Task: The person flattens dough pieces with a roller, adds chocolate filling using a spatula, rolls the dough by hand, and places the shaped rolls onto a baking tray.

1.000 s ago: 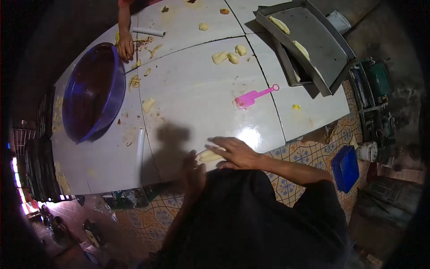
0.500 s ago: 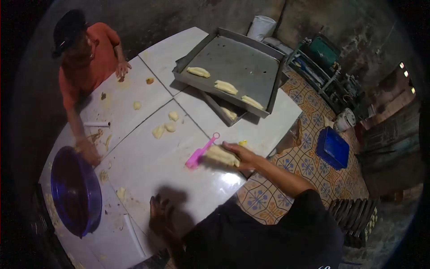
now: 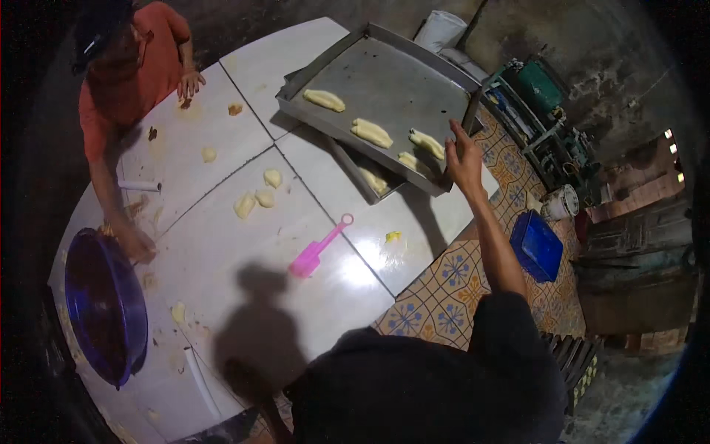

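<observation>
My right hand (image 3: 466,163), fingers apart, is at the near right corner of a large metal baking tray (image 3: 399,78). Just left of it lies a shaped dough piece (image 3: 427,144), with a second dough roll (image 3: 409,160) close by. Farther left in the tray are another dough roll (image 3: 371,133) and a long dough piece (image 3: 324,101). Low over the table's near edge, my left hand (image 3: 248,377) is dark in shadow; its fingers cannot be made out. A pink plastic scraper (image 3: 314,255) lies on the table between my hands.
A co-worker's hand (image 3: 135,244) works beside a purple basin (image 3: 107,307). Small dough balls (image 3: 264,197) sit mid-table, near a white rod (image 3: 202,381). Under the tray is a second tray (image 3: 381,194). A blue crate (image 3: 536,246) stands on the tiled floor.
My right hand has moved up and right from beside the scraper to the tray; the dough piece it held now lies in the tray. My left hand has drawn back toward me.
</observation>
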`<state>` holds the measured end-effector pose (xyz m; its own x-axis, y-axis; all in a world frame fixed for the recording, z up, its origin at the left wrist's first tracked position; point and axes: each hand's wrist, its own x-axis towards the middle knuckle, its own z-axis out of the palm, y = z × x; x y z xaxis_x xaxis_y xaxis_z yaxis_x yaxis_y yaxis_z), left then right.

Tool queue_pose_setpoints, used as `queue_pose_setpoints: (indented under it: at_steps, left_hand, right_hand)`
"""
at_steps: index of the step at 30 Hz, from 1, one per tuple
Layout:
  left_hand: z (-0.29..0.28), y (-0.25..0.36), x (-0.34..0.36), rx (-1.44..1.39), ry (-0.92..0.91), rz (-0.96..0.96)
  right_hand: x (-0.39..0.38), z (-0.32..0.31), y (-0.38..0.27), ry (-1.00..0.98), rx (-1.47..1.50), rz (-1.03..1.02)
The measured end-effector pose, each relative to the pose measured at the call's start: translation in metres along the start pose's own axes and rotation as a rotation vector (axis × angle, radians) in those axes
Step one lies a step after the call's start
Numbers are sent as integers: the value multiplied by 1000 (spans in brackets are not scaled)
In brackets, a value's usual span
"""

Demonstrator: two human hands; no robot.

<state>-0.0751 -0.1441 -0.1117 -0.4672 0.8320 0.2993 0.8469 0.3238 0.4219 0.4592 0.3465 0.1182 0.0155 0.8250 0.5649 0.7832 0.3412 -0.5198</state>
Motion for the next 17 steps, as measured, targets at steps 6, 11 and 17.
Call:
queue_pose_setpoints:
  at_steps: [6, 11, 17]
  left_hand:
    - [-31, 34, -7, -47, 20, 51]
    - [-32, 38, -5, 152, 15, 159]
    - [-33, 19, -18, 146, -142, -160]
  right_hand:
    - [-221, 18, -95, -620, -33, -120]
    - [-254, 53, -68, -550, -270, -119]
    - [-251, 23, -132, -649, 258, 7]
